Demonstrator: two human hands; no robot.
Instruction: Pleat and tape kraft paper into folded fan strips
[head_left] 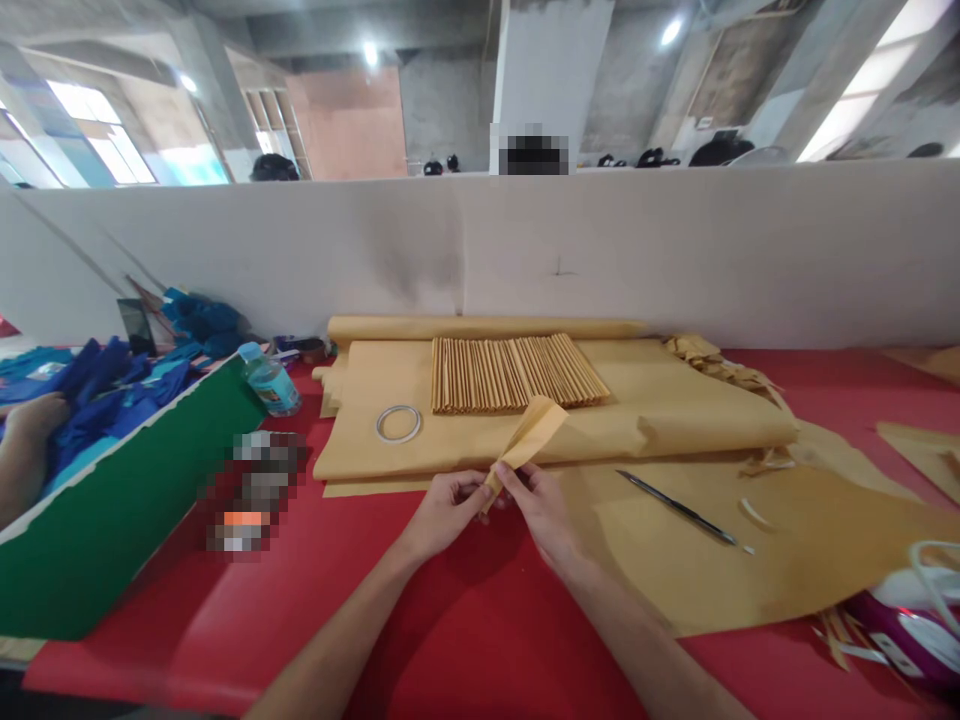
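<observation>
Between my two hands is a strip of brown kraft paper (534, 430), gathered narrow at its near end and flaring wider toward the far end. My left hand (457, 508) pinches the narrow end. Fingers and thumb of my right hand (529, 492) close on the strip just beside it. Just beyond lies a row of narrow folded paper sticks (510, 375), packed side by side on large brown paper sheets (360, 440). A roll of clear tape (398, 424) rests left of the row.
A pen-like craft knife (679, 508) lies on paper to the right. An iron (919, 620) stands at the right edge, near paper scraps. Leftward are a bottle (270, 380), a green divider (135, 500) and another person's hand (34, 430) on blue cloth. A white partition (300, 250) closes the back.
</observation>
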